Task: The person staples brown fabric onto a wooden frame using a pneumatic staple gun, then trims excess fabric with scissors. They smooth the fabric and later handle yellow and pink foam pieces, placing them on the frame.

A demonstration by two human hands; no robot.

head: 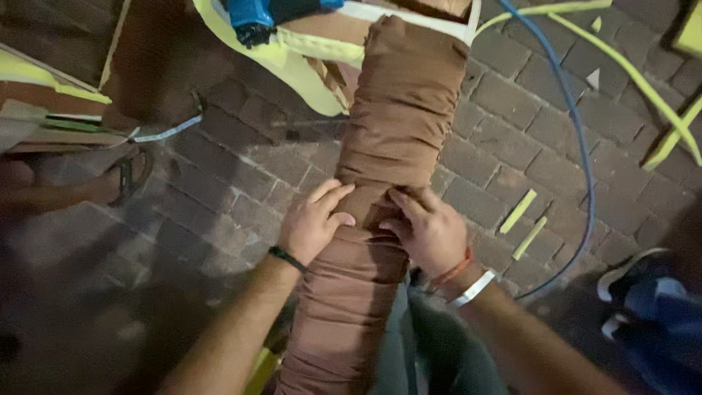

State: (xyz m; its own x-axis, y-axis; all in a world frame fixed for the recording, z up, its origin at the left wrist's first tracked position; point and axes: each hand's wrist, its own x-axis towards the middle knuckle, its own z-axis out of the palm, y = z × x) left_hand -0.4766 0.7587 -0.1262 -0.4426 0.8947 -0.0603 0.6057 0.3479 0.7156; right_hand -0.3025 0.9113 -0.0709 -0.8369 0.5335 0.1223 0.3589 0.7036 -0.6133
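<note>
— Underfoot, what surface?

— Brick paving (pixel 512 110), grey-brown, laid in staggered rows, pale joints. It fills the whole view. Lighting dim; lower left corner falls into shadow.

— Largest item on it?

— Long roll wrapped in brown cloth (pixel 398 110). It runs from the bottom edge, near the person's lap, up to the top centre. Cloth is wrinkled in cross folds along its length. Far end meets cardboard (pixel 322 29) edged with yellow foam or tape.

— Next in size?

— More cardboard pieces (pixel 44 102) at left, stacked, yellow strip on one edge. Blue cable (pixel 581 146) curves down the right side across the bricks. Long yellow strip (pixel 643 88) crosses upper right. Dark shoe with light sole (pixel 636 285) at right edge, belonging to someone else or not, cannot tell.

— Hands?

— Left hand (pixel 313 223) lies on the left flank of the roll, fingers loosely curled, pressing the cloth; dark band on wrist. Right hand (pixel 428 230) rests on the right flank, fingers bent, tips pinching a fold of cloth at mid-roll; orange thread and silver bangle on wrist. Hands nearly touch across the roll.

— Smallest?

— Two short yellow scraps (pixel 523 223) on bricks, between roll and cable.
</note>
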